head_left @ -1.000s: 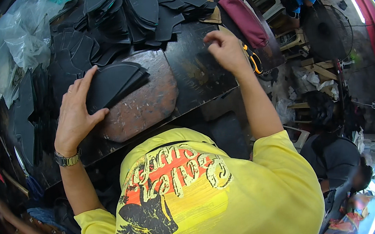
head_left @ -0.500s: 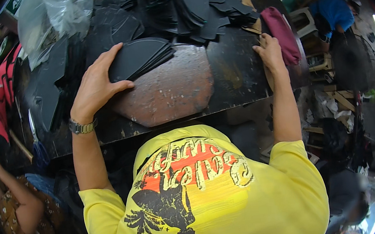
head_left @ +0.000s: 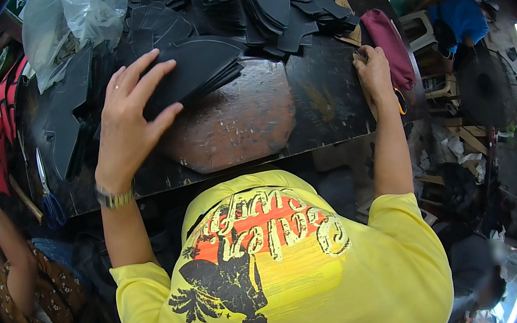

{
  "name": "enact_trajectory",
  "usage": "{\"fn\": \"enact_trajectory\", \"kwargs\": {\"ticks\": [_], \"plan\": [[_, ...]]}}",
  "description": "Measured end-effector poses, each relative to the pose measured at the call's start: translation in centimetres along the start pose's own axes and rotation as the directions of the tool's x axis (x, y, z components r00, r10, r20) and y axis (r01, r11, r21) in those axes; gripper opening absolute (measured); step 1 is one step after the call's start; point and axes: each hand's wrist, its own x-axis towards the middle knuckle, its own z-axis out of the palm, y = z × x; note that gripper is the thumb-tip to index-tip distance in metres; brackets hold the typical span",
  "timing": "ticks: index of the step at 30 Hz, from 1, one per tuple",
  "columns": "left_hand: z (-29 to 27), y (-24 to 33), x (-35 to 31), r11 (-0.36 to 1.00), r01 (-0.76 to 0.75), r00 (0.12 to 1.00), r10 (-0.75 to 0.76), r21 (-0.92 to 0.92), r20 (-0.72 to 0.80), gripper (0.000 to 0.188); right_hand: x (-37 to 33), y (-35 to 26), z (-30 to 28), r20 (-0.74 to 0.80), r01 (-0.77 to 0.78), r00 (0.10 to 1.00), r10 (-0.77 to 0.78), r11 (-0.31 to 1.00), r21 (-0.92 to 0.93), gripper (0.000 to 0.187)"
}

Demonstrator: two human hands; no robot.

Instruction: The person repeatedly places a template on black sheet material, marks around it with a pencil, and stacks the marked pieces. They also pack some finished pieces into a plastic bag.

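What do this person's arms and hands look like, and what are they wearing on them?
The left sleeve and right sleeve are short and plain yellow, leaving the forearms uncovered. The left hand wears a thin ring, with a metal link watchband at its wrist. The right hand is ungloved too, no watch visible.

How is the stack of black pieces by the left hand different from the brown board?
The stack is black; the board is reddish brown with pale scuffs. The stack shows thin layers; the board looks like one slab. The stack has a curved edge; the board has some straight sides. Both lie flat.
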Motion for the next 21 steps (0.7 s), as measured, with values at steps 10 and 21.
{"fn": "enact_trajectory", "kwargs": {"ticks": [10, 21], "plan": [[5.0, 4.7, -3.1, 0.982, -0.107, 0.972, 0.136, -0.156, 0.19, 0.047, -4.4, -8.1, -14.9, -0.004, 0.104, 0.984, -0.177, 0.559, 0.823, 0.007], [3.9, 4.1, -9.6, 0.98, 0.197, 0.98, -0.197, 0.016, 0.011, 0.032, -8.6, -12.7, -2.9, 0.448, -0.064, 0.784, -0.43, 0.662, 0.747, 0.019]]}}
